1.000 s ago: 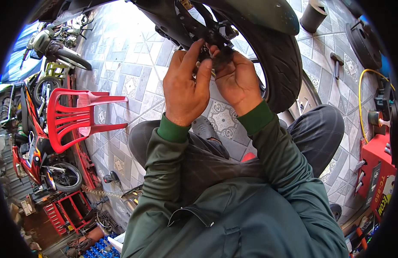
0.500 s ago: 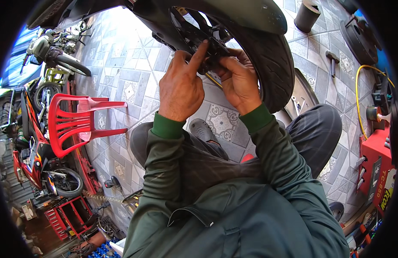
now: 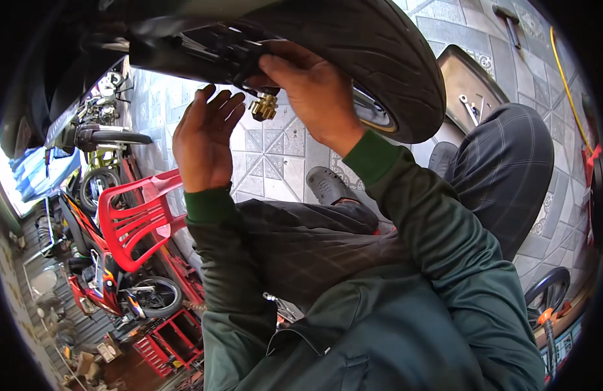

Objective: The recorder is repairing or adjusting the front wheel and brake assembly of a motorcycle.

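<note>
Overhead is a dark motorbike [image 3: 171, 36] with its black tyre [image 3: 402, 75]. My right hand [image 3: 317, 98] is closed on a dark mechanical part [image 3: 246, 58] beside the wheel, its thumb on top and some fingertips hidden. A brass-coloured knurled fitting [image 3: 264, 107] hangs just below that part, left of my right wrist. My left hand [image 3: 205, 133] is open, fingers slightly curved and apart, just left of the brass fitting with a small gap between them.
At left are a red plastic chair [image 3: 132, 231] and parked motorbikes [image 3: 102, 287]. At right, a metal tray [image 3: 461, 91] with wrenches, a hammer [image 3: 510, 23] and a yellow hose [image 3: 562, 78] lie on the tiled floor [image 3: 275, 163]. My legs [image 3: 503, 163] are below the wheel.
My left hand has moved down-left, off the part, and opened. My right hand has moved up and left. The brass fitting now shows clearly. The view has tilted and shifted.
</note>
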The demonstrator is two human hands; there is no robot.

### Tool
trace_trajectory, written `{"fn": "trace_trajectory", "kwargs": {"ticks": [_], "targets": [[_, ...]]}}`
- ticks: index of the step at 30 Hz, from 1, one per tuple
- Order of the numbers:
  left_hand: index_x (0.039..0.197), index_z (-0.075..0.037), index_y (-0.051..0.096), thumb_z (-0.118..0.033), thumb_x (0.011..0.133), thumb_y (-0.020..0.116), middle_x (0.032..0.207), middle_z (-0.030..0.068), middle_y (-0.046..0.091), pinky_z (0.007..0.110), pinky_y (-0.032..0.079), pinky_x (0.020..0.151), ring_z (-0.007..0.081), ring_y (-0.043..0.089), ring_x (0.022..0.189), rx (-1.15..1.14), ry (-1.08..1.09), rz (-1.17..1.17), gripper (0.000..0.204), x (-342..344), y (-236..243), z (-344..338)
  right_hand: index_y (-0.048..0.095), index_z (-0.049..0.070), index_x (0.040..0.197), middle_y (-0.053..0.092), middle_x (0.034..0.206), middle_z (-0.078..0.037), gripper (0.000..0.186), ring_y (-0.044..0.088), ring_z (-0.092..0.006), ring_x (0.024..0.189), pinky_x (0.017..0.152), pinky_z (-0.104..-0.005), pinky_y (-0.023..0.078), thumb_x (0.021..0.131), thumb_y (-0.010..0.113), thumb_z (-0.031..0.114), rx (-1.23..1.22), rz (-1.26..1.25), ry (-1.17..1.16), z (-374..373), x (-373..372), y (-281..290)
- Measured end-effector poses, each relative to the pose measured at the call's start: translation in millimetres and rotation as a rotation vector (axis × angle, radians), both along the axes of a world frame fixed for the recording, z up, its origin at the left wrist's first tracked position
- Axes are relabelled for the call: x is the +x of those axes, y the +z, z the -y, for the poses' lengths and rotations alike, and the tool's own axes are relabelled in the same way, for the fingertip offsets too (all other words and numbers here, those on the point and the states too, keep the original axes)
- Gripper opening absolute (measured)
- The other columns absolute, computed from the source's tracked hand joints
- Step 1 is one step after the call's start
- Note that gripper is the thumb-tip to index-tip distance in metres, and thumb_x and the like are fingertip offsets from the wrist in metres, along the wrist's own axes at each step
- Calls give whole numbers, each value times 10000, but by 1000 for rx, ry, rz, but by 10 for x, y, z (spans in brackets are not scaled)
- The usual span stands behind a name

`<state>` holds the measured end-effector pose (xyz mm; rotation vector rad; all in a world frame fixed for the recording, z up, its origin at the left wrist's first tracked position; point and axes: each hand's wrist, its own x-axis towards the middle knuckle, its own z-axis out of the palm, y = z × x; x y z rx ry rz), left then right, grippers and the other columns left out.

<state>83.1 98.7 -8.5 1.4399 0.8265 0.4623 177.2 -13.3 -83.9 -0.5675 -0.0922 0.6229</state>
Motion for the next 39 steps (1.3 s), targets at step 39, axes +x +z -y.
{"fn": "trace_trajectory", "kwargs": {"ticks": [39], "targets": [[1270,-47,485,-338,984,432,1255,126,551,425,347,1053,247,501,1185,-430,56,193,411,160,-142,-248,661,105,898,651,793,-65,142,638,-253,715,629,-344,502,821,544,134,-925,849,-679,-302,-169,169]]}}
